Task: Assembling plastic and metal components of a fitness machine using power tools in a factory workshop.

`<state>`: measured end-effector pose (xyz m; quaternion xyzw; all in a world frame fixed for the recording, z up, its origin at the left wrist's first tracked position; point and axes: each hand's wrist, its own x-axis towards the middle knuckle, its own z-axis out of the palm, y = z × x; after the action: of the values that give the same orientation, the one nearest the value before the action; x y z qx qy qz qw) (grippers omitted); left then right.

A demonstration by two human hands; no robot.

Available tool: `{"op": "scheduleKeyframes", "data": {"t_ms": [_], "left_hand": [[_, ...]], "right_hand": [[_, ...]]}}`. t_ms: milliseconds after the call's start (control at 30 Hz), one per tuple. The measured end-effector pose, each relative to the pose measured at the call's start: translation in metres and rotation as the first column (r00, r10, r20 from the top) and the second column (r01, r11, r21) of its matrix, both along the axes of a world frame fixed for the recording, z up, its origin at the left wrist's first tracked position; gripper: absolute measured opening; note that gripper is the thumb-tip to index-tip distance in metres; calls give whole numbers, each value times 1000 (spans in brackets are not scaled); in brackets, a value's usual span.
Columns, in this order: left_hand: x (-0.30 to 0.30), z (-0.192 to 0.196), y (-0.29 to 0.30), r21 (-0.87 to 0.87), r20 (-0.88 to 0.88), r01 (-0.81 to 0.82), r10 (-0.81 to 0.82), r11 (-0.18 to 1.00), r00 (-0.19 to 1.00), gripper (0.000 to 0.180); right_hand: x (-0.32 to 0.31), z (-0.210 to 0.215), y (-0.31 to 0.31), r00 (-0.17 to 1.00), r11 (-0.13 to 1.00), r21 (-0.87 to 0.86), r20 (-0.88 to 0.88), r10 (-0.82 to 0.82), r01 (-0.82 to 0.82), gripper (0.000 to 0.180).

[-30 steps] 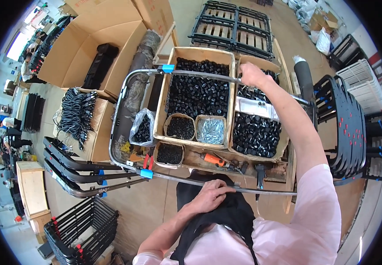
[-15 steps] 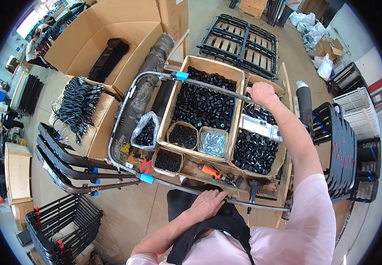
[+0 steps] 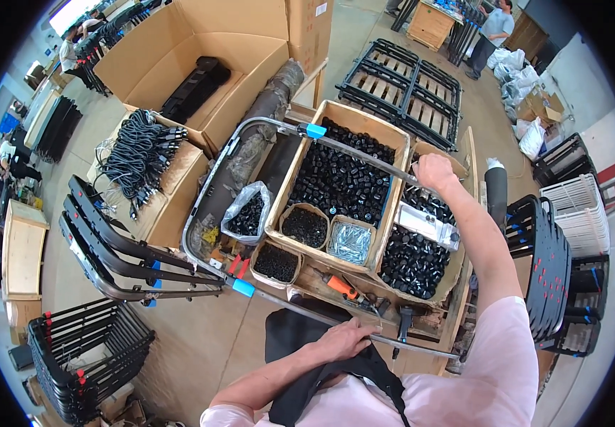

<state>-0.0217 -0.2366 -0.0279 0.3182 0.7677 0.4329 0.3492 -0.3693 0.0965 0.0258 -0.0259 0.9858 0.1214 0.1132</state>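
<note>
A U-shaped metal tube frame (image 3: 211, 181) with blue pieces on its bars lies across the workbench trays. My left hand (image 3: 348, 339) is closed over its near bar, close to my body. At the end of the far bar, my right hand (image 3: 435, 173) is closed on the tube; its palm side is hidden. Beneath the right hand is a tray of black plastic caps (image 3: 415, 260) with a white box (image 3: 425, 225) in it. Left of it, a wooden tray holds more black caps (image 3: 339, 167), a tub of dark screws (image 3: 304, 225) and a tub of silver screws (image 3: 351, 242).
An orange-and-black tool (image 3: 343, 287) and a black power driver (image 3: 405, 322) lie at the bench's near side. Left stand curved black frames (image 3: 119, 245) and a cable bundle (image 3: 140, 153) by a large carton (image 3: 250, 78). Stacked panels (image 3: 538, 267) stand right. A person (image 3: 491, 39) stands far back.
The view has shifted, so the bench sits slightly lower and more to the right. A person has come into view at the far right. Both hands keep their places on the frame.
</note>
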Motion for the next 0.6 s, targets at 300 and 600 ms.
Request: {"op": "scheduleKeyframes", "data": {"t_ms": [300, 600], "left_hand": [[8, -19, -7, 35, 77, -132, 129, 991, 989, 34], [-10, 6, -2, -142, 141, 108, -88, 984, 986, 37]], "right_hand": [[9, 24, -12, 972, 975, 191, 224, 73, -117, 32], [17, 2, 0, 986, 986, -3, -16, 168, -168, 29]]}}
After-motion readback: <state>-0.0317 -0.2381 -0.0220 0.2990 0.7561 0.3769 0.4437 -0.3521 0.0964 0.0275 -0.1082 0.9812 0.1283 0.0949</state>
